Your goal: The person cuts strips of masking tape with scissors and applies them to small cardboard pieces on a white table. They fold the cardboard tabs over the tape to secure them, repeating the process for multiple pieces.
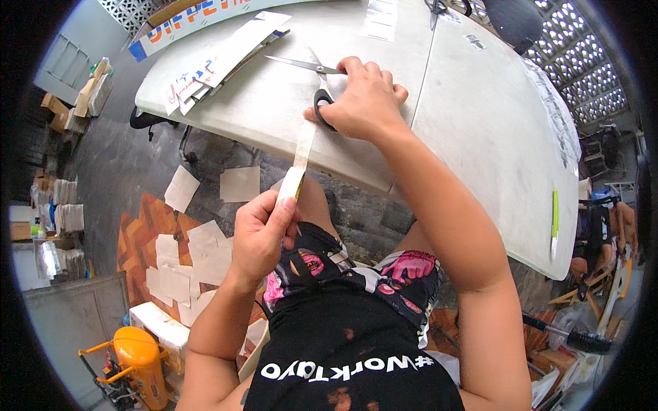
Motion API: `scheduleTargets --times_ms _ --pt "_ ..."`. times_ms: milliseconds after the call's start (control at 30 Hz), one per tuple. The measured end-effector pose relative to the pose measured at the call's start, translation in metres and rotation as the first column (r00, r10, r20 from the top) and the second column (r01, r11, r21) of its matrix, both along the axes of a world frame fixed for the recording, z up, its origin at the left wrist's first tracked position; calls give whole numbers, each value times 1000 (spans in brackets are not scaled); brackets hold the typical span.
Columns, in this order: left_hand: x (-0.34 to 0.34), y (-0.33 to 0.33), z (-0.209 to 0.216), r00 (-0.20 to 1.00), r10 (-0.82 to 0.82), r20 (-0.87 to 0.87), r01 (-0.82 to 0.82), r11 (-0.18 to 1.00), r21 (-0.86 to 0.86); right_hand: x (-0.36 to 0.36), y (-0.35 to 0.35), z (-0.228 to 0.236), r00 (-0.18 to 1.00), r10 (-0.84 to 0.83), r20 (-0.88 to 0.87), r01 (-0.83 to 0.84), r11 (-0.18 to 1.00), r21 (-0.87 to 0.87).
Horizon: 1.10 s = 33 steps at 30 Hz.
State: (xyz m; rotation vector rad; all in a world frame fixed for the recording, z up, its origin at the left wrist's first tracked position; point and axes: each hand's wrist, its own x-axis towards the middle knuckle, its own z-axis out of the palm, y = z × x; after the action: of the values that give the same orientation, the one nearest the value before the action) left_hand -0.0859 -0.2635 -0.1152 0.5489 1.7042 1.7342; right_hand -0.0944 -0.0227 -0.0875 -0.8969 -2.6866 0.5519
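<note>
My left hand is closed around a narrow white strip with a yellowish edge, held above my lap just off the table's near edge. From it a thinner, see-through length, like tape, runs up to the table top. My right hand grips a pair of scissors with black handles over the white table. Their blades are spread and point left. The right thumb touches or nearly touches the strip's upper end; exact contact is unclear.
Long printed white pieces are stacked on the table's left, before a lettered board. A green cutter-like tool lies near the right edge. Paper sheets are scattered on the floor, near an orange tank.
</note>
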Motion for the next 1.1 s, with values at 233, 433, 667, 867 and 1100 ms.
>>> scheduleTargets --times_ms 233,433,667,867,1100 --pt "8 -13 -9 993 9 120 -5 999 -39 -1 7 -3 1000 -18 -17 19 999 48" --pt "23 -28 -28 976 72 206 -33 982 -187 -9 8 -1 997 -32 72 31 999 13" --pt "12 -26 -41 942 44 332 57 956 -287 -15 5 11 989 -57 138 58 998 0" --pt "9 -26 -36 925 -7 380 70 986 -153 53 54 22 972 99 -211 -118 990 -81" --pt "14 -35 -28 950 81 302 -22 981 -194 179 0 50 871 476 125 -194 565 -802"
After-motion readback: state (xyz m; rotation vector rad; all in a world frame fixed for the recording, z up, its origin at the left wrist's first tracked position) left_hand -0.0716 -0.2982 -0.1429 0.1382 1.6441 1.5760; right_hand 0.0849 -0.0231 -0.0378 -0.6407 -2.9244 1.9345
